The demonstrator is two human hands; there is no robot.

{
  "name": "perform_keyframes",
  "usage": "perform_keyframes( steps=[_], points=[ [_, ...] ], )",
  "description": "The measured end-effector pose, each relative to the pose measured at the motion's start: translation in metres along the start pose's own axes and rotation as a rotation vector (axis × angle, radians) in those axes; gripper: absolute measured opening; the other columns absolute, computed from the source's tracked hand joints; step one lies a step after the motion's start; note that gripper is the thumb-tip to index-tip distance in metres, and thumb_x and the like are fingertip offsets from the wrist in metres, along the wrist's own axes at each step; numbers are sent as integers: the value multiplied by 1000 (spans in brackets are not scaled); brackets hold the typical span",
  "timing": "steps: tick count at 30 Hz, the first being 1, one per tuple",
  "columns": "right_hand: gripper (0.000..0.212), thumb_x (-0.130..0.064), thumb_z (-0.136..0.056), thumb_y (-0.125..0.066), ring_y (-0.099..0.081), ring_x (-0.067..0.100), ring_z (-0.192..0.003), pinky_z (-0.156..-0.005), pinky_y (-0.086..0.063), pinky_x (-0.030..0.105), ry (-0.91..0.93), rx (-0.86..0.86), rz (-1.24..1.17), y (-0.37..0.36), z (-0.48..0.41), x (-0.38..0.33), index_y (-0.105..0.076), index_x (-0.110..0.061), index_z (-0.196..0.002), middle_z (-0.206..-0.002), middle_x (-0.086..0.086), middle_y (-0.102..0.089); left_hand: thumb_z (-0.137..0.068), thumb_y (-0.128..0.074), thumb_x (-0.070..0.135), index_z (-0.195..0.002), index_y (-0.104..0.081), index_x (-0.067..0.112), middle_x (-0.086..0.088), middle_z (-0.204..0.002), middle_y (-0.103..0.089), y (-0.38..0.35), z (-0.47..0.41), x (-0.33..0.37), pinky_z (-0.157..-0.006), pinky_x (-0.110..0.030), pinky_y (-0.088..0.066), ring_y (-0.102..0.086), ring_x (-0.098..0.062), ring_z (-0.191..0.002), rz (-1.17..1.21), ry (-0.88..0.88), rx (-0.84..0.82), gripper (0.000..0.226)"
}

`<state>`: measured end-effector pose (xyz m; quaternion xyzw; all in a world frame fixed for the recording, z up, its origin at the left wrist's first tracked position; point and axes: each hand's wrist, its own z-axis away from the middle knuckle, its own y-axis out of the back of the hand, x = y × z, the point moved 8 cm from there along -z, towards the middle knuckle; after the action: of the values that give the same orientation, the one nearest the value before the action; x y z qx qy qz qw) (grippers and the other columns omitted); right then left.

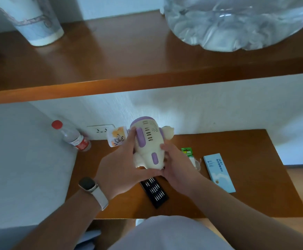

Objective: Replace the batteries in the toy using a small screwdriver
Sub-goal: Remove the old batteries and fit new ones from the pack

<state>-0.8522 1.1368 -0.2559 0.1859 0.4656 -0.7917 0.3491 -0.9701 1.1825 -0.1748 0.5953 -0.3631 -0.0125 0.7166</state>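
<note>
In the head view, both hands hold a cream and purple plastic toy point(148, 147) in the air above the back part of a brown wooden table point(255, 177), close to the white wall. The toy's slotted, vented side faces the camera. The left hand point(121, 163), with a dark smartwatch on a pale strap point(91, 188) at its wrist, wraps its fingers round the toy's left side. The right hand point(176, 163) curls round the toy's lower right end, its thumb lying on the cream shell.

On the table under the hands lies a black tray of screwdriver bits point(155, 192). To its right are a green battery pack point(187, 152), partly hidden by the right hand, and a long light-blue box point(219, 173).

Near the wall stand a clear plastic bottle with a red cap point(73, 137), a white wall socket point(101, 130) and a small white pouch with an orange print point(116, 137).

Above, a brown wooden shelf point(129, 69) carries a pale patterned cup point(37, 20) and a crumpled clear plastic bag point(237, 20).
</note>
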Motion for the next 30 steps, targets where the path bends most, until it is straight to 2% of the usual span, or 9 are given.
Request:
perform_keyframes(
  steps=[3, 10, 12, 18, 20, 22, 25, 27, 30],
  points=[
    [37, -27, -99, -50, -60, 34, -120, -91, -51, 42, -48, -23, -45, 4, -5, 2, -59, -15, -134, -131, 17, -64, -59, -58, 92, -154, 8, 45, 18, -135, -56, -4, -2, 2, -63, -10, -48, -64, -6, -97, -118, 11, -40, 126],
    [42, -28, -97, -56, -58, 31, -126, -90, -53, 45, -140, -115, -193, 12, -12, 3, -58, -13, -137, -141, 15, -57, -60, -53, 92, -156, 3, 42, 13, -133, -63, -10, -8, 10, -60, -17, -54, -66, -8, -87, -336, -19, -43, 122],
    [41, -28, -97, -59, -62, 29, -120, -87, -54, 44, -158, -134, -209, 15, -14, 3, -60, -14, -135, -137, 14, -60, -60, -54, 91, -157, 0, 41, 13, -133, -63, -10, -11, 12, -58, -15, -52, -66, -8, -85, -362, -20, -35, 121],
    [34, -28, -94, -64, -66, 29, -112, -92, -53, 48, -167, -124, -265, 29, -23, 5, -69, -11, -123, -128, 10, -67, -60, -52, 92, -157, -7, 37, 12, -125, -67, -8, -15, 20, -49, -6, -31, -65, -7, -77, -437, -20, -25, 119],
    [29, -26, -94, -63, -68, 31, -109, -93, -54, 49, -197, -114, -290, 36, -25, 8, -75, -6, -111, -121, 14, -70, -60, -49, 93, -157, -6, 37, 12, -126, -67, -6, -18, 21, -49, -7, -32, -64, -7, -78, -426, -10, -25, 120],
    [27, -23, -93, -64, -69, 35, -106, -87, -58, 47, -253, -80, -328, 44, -24, 13, -77, 1, -98, -113, 21, -71, -59, -50, 93, -156, -5, 38, 11, -126, -67, -4, -21, 22, -49, -7, -35, -65, -8, -81, -404, -4, -24, 120],
    [27, -18, -89, -66, -70, 37, -100, -77, -61, 43, -280, -43, -348, 52, -26, 12, -72, 6, -101, -110, 26, -69, -60, -57, 91, -156, -4, 39, 11, -128, -66, -3, -23, 22, -52, -7, -38, -69, -12, -88, -375, 6, -22, 121],
    [26, -17, -92, -64, -69, 36, -102, -80, -61, 45, -277, -24, -344, 56, -27, 10, -66, 4, -108, -113, 25, -68, -60, -62, 89, -156, -4, 38, 10, -129, -66, -3, -24, 24, -53, -5, -35, -69, -13, -89, -363, 8, -22, 123],
    [21, -17, -95, -62, -66, 36, -107, -94, -55, 48, -284, 17, -326, 60, -30, 8, -66, 2, -104, -115, 24, -67, -61, -65, 87, -156, -8, 37, 9, -127, -68, -2, -26, 31, -53, -2, -31, -66, -9, -83, -360, -4, -11, 122]
  ],
)
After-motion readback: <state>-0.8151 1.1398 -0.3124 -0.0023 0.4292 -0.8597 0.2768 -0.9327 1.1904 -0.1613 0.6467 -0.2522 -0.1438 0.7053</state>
